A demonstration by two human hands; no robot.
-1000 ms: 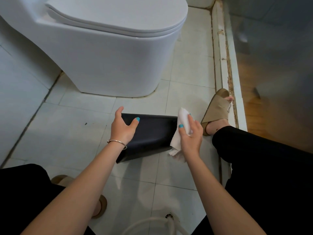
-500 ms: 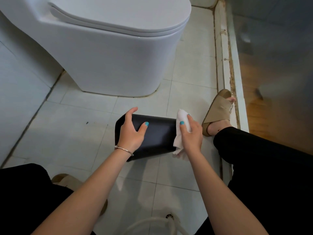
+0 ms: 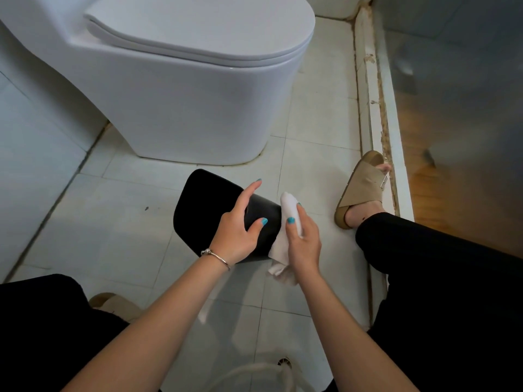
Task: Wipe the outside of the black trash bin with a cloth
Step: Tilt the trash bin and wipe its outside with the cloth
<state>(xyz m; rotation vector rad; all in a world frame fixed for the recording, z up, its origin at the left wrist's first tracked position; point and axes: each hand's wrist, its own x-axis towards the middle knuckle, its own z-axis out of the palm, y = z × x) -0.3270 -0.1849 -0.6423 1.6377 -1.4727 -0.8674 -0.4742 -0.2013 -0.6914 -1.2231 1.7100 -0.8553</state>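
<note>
The black trash bin (image 3: pixel 206 210) lies tipped on its side above the white tiled floor, its flat end turned toward the toilet. My left hand (image 3: pixel 240 230) grips it across the top, fingers spread over the far side and thumb on the near side. My right hand (image 3: pixel 302 244) holds a crumpled white cloth (image 3: pixel 284 239) pressed against the bin's right end. The cloth's lower corner hangs below my palm. Much of the bin's right part is hidden behind both hands.
A white toilet (image 3: pixel 184 94) stands close behind the bin. My right foot in a tan slipper (image 3: pixel 362 188) rests by the raised white threshold (image 3: pixel 379 114) at the right. A floor drain (image 3: pixel 284 362) and a white hose (image 3: pixel 254 372) lie near the bottom edge. My knees frame both sides.
My left hand has turned the bin, so its flat end now faces up toward the toilet. My right hand with the cloth has shifted closer to the left hand along the bin's side.
</note>
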